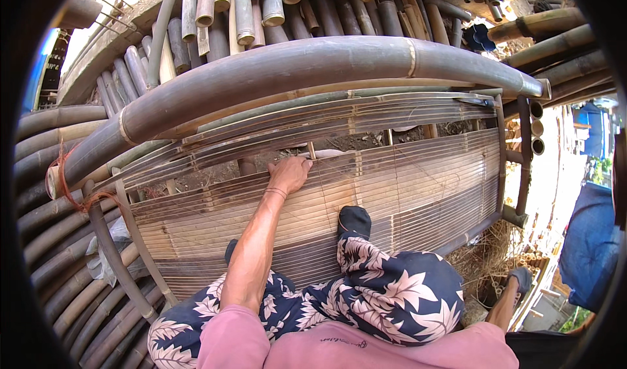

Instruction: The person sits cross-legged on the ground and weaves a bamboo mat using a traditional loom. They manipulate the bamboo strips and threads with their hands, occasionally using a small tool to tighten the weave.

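A long bench-like bamboo frame with a bed of thin bamboo slats (424,179) lies across in front of me. My left hand (290,174) reaches over the slats, its fingers curled on the bamboo slat (255,182) that borders the open gap. Close beside its fingertips, a short light wooden peg (311,150) stands upright in this gap. Beyond the gap, another group of slats (261,136) runs along the far side. Low at the right, my right hand (520,280) is beside the bench's right end, near a dark grey patch; its fingers cannot be made out.
A thick bamboo pole (274,65) forms the far rail, with reddish string (63,176) tied at its left end. Cut bamboo tubes (245,10) are piled behind it. More poles (72,264) lie at the left. A dark-socked foot (354,221) rests on the slats. Blue cloth (591,245) hangs at right.
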`<state>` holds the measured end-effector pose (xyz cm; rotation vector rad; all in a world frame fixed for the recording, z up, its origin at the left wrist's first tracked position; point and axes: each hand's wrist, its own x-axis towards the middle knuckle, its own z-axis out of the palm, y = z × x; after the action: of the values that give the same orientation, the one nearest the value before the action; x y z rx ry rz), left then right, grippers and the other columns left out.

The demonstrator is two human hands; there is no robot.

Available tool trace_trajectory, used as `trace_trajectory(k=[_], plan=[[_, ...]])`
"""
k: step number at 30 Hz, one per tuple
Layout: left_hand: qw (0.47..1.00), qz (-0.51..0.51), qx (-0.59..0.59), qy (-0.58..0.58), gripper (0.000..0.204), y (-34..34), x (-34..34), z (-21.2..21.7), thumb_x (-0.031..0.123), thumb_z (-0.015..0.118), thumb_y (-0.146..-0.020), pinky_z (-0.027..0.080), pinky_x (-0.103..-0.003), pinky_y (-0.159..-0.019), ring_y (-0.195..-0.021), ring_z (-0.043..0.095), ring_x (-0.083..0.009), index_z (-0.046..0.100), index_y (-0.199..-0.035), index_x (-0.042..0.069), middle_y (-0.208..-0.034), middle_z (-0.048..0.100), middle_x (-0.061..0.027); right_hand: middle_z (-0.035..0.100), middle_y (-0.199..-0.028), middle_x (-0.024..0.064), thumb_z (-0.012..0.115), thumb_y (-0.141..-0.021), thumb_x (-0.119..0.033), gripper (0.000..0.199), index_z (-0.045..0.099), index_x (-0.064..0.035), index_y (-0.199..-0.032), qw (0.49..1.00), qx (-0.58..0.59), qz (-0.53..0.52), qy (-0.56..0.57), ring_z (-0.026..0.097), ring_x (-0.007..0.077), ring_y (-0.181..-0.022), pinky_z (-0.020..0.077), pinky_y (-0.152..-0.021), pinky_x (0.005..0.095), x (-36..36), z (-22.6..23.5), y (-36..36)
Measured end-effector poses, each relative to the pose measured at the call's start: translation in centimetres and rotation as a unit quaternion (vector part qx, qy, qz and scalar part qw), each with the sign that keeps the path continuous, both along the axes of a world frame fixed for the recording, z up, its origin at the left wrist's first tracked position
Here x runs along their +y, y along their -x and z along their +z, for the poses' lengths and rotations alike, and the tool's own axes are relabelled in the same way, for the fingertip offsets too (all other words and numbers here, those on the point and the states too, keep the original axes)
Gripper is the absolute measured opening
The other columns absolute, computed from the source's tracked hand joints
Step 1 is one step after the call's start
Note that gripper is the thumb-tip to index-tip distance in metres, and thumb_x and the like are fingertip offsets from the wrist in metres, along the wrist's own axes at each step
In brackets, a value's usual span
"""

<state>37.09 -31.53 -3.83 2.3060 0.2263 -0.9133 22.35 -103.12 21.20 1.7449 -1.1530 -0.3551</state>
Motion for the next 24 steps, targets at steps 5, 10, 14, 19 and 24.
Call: trace_trajectory(k=[5, 10, 14, 19, 24], plan=[[0.999, 0.020, -0.045, 0.009, 0.036, 0.7, -0.2, 0.0, 0.037, 0.047, -0.101, 0.031, -0.060, -0.096, -0.101, 0.065, -0.0386, 0.072, -0.100, 0.012, -0.104, 0.072, -0.0156, 0.063, -0.122, 0.0143, 0.067, -0.087, -0.024, 0.037, 0.065, -0.0093, -0.120, 0.748, -0.065, 0.433, -0.498, 0.058, 0.0315, -0.116, 0.0424, -0.102, 0.0401, 25.4, -11.1, -12.3], [0.997, 0.025, -0.067, 0.002, 0.033, 0.9, -0.4, 0.1, 0.035, 0.050, -0.100, 0.031, -0.057, -0.095, -0.103, 0.062, -0.0386, 0.073, -0.101, 0.012, -0.108, 0.070, -0.0139, 0.065, -0.099, 0.0136, 0.074, -0.081, -0.035, 0.038, 0.066, -0.0058, -0.104, 0.491, -0.049, 0.522, -0.696, 0.063, 0.0334, -0.096, 0.0501, -0.084, 0.0451, 47.9, -19.3, -16.5], [0.998, 0.025, -0.030, -0.049, 0.034, 0.9, -0.6, 0.0, 0.037, 0.050, -0.100, 0.029, -0.056, -0.099, -0.118, 0.053, -0.0398, 0.067, -0.120, 0.014, -0.128, 0.062, -0.0149, 0.067, -0.099, 0.0191, 0.073, -0.083, -0.036, 0.036, 0.064, -0.0029, -0.092, 0.575, 0.087, 0.437, -0.686, 0.066, 0.0379, -0.089, 0.0524, -0.078, 0.0483, 53.3, -21.1, -17.7], [0.999, 0.009, -0.022, -0.044, 0.044, 0.8, -0.7, -0.2, 0.037, 0.049, -0.100, 0.025, -0.061, -0.104, -0.126, 0.048, -0.0431, 0.054, -0.140, 0.018, -0.139, 0.055, -0.0174, 0.068, -0.095, 0.0288, 0.054, -0.094, -0.040, 0.047, 0.065, 0.0049, -0.085, 0.535, 0.175, 0.149, -0.813, 0.067, 0.0421, -0.092, 0.0512, -0.081, 0.0455, 50.5, -19.6, -19.3], [0.999, -0.005, -0.020, -0.041, 0.041, 0.8, -0.6, -0.1, 0.037, 0.046, -0.101, 0.024, -0.062, -0.105, -0.127, 0.047, -0.0432, 0.057, -0.136, 0.019, -0.141, 0.054, -0.0141, 0.069, -0.088, 0.0222, 0.063, -0.089, -0.039, 0.043, 0.066, 0.0024, -0.081, 0.315, -0.021, 0.048, -0.947, 0.065, 0.0295, -0.080, 0.0506, -0.075, 0.0369, 49.3, -14.8, -22.7]])
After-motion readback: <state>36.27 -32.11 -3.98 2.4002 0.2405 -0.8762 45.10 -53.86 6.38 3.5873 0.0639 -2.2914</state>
